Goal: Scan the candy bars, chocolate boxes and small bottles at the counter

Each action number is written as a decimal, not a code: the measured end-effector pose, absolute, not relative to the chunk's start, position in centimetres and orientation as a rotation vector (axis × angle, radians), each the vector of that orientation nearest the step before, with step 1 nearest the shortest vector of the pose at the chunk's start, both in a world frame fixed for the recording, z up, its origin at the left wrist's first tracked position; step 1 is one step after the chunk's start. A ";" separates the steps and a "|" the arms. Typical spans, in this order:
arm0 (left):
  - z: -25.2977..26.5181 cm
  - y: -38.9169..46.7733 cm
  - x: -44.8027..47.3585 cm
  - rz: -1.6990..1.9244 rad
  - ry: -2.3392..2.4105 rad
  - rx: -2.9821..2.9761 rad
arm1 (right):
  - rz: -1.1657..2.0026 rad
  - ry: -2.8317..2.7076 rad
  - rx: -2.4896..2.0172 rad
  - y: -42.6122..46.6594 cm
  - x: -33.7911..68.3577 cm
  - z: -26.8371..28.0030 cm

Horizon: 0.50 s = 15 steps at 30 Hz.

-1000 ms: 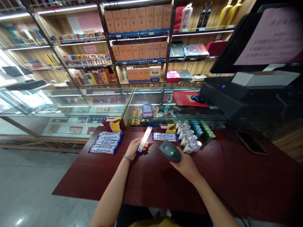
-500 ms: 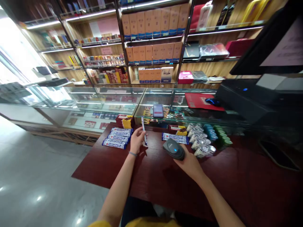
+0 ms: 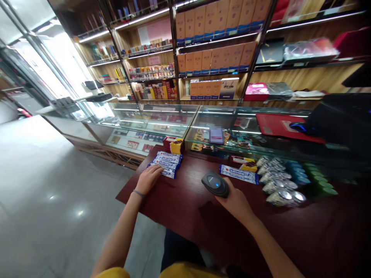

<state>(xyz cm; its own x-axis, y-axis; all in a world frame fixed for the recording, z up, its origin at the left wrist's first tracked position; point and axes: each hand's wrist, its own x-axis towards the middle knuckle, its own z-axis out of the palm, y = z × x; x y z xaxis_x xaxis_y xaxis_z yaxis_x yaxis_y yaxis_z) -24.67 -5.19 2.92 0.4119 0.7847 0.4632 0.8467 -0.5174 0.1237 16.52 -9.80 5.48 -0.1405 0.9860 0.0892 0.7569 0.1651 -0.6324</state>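
My left hand (image 3: 149, 179) lies over the near left end of a group of blue-and-white wrapped snack bars (image 3: 165, 162), its fingers stretched out on the wrappers. My right hand (image 3: 234, 199) grips a dark handheld barcode scanner (image 3: 215, 184) with a lit blue spot, held above the brown tabletop (image 3: 185, 204). Behind the left bars stands a stack of red-and-yellow snack packs (image 3: 173, 145). Right of the scanner, another blue-and-white wrapped bar (image 3: 239, 173) lies in front of more red-and-yellow packs (image 3: 243, 163).
Silver-topped cans (image 3: 279, 185), blue cans (image 3: 297, 173) and green cans (image 3: 320, 179) stand at the right. Beyond the table runs a glass display counter (image 3: 156, 119) with a red mat (image 3: 278, 125) and a mouse (image 3: 301, 127). Shelves of boxes (image 3: 214, 58) line the wall.
My left hand has gone from holding one wrapped bar upright mid-table to lying over the left bars. The view has swung left. My right hand still holds the scanner.
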 end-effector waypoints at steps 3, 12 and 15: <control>2.1 -5.3 -26.5 -0.605 -1.491 -2.509 | 0.626 -1.967 -1.641 -9.4 15.2 5.1; 1.1 -5.7 -26.9 -0.586 -1.582 -2.503 | 0.725 -2.064 -1.542 -9.0 12.2 5.5; 0.7 -5.7 -26.9 -0.577 -1.588 -2.489 | 0.721 -2.072 -1.572 -8.9 12.2 5.5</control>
